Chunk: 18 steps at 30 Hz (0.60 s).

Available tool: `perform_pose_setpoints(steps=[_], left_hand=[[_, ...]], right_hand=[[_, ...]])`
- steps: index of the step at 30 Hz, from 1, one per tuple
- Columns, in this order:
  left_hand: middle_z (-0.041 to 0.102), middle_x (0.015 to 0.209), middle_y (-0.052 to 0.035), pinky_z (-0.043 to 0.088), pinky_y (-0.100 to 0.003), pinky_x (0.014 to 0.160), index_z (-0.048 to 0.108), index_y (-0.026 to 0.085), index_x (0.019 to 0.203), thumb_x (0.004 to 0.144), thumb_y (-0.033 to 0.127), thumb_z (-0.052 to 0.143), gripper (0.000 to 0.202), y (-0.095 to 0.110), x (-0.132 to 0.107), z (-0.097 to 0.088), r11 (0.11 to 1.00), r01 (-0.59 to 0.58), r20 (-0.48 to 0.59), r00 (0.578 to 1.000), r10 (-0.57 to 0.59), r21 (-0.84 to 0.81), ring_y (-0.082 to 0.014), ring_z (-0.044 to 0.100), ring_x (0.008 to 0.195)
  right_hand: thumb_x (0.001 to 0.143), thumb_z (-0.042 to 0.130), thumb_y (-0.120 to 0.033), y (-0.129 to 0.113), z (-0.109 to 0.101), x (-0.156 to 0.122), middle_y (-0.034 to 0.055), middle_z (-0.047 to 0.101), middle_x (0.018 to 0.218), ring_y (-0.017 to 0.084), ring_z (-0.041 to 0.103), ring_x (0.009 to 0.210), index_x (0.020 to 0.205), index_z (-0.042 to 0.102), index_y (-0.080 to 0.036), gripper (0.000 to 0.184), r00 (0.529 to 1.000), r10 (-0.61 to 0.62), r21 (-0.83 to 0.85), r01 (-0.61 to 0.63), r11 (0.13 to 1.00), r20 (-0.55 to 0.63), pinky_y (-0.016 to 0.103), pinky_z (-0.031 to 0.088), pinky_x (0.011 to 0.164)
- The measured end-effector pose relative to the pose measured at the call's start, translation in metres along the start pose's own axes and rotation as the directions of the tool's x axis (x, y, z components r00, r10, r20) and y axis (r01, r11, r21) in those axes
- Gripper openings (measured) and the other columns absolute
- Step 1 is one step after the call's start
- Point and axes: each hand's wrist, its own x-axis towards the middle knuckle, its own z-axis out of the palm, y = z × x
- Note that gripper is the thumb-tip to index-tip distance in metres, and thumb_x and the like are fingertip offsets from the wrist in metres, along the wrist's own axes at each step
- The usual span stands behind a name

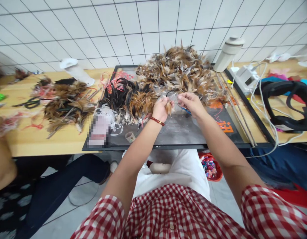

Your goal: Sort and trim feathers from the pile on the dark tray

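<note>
My left hand [160, 108], with a beaded bracelet [157, 120] at its wrist, pinches a small tan feather [169, 107] above the dark board [168, 136]. Just to its right, my right hand [191, 102] has thumb and forefinger pressed together. Whatever lies between those fingertips is too small to make out. Behind both hands spreads a big heap of brown and cream feathers [178, 71]. Bundles of black feathers [121, 94] and golden-brown feathers [142, 103] lie left of my left hand. A thin dark curved piece [170, 92] shows between the hands and the heap.
Left are a phone-like blurred item [98, 131], white strips [106, 114], scissors [29, 103] and more feathers [69, 106]. Thin sticks [236, 109], a bottle [228, 54], a power strip [246, 78] and a black headset [287, 106] lie right. Another person's arm [3, 156] is at far left.
</note>
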Motion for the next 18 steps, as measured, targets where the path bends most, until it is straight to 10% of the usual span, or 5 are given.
perform_pose_setpoints(steps=[12,18], left_hand=[[0.063,0.067,0.0045,0.046,-0.019,0.073,0.064,0.018,0.067,0.088,0.020,0.079,0.026,-0.008,0.002,-0.003,0.911,-0.243,0.004,0.967,0.256,0.334,-0.0076,0.057,0.066],[0.065,0.063,0.0035,0.044,-0.020,0.072,0.068,0.018,0.064,0.092,0.015,0.073,0.029,-0.001,-0.001,-0.002,0.875,-0.291,0.031,0.952,0.303,0.387,-0.0075,0.055,0.063]], right_hand=[[0.086,0.075,-0.069,-0.009,-0.034,0.011,-0.0014,0.061,0.071,0.011,0.053,0.060,0.083,0.064,-0.025,0.045,0.962,-0.175,0.045,0.188,0.981,-0.209,0.025,0.044,0.055],[0.074,0.086,-0.064,-0.016,-0.017,-0.005,0.0011,0.066,0.069,0.015,0.057,0.066,0.073,0.072,-0.022,0.045,0.968,-0.204,-0.122,0.223,0.967,0.148,0.031,0.051,0.066]])
